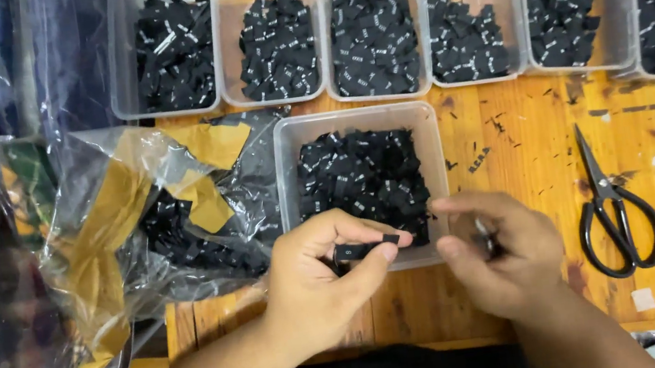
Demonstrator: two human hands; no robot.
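Left hand (315, 282) pinches a small black fabric label (363, 248) between thumb and forefinger, other fingers curled in; label sits level, just over the near rim of the clear plastic tub (286, 173) at table centre. Right hand (498, 250) is loosely curled beside it, thumb and forefinger tips close to the label's right end; something small seems tucked in the palm but it's blurred, can't tell what, and can't tell whether that hand actually grips anything. Tub is packed with more black labels (364, 175) of the same kind. Behind it, a row of six clear tubs (424, 23) runs along the far edge, each holding a pile of black labels, some with small white marks. Black-handled scissors (616, 209) lie closed on the wooden table (508, 143), well to the right of the right hand, blades pointing away from the person. One loose label (479, 160) lies on the wood between centre tub and scissors, with thread scraps scattered around. Left of the centre tub: crumpled clear plastic bags (98, 231) with yellow-brown paper and more black labels inside, touching the tub's left wall. Dark folded fabric in plastic (8, 66) at top left.
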